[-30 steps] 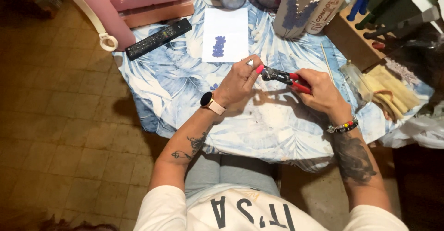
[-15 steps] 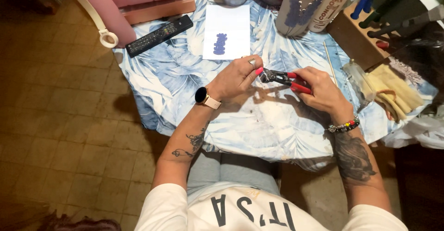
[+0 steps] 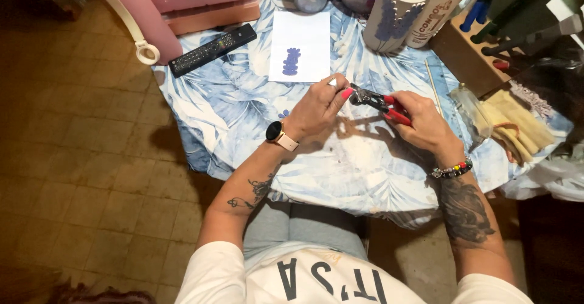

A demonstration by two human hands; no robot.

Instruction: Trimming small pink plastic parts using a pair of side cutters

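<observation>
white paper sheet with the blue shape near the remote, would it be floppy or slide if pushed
The white paper sheet looks thin and flat, so probably floppy and very light. On the cloth-covered table it would likely slide or buckle. The remote lies beside it, apart.

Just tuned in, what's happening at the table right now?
A seated person works over a small table with a blue leaf-print cloth. The right hand grips red-handled pliers, whose tip meets something small pinched in the left hand; it is too small to identify. Beyond the hands lie a white card with a blue shape and a black remote.
</observation>
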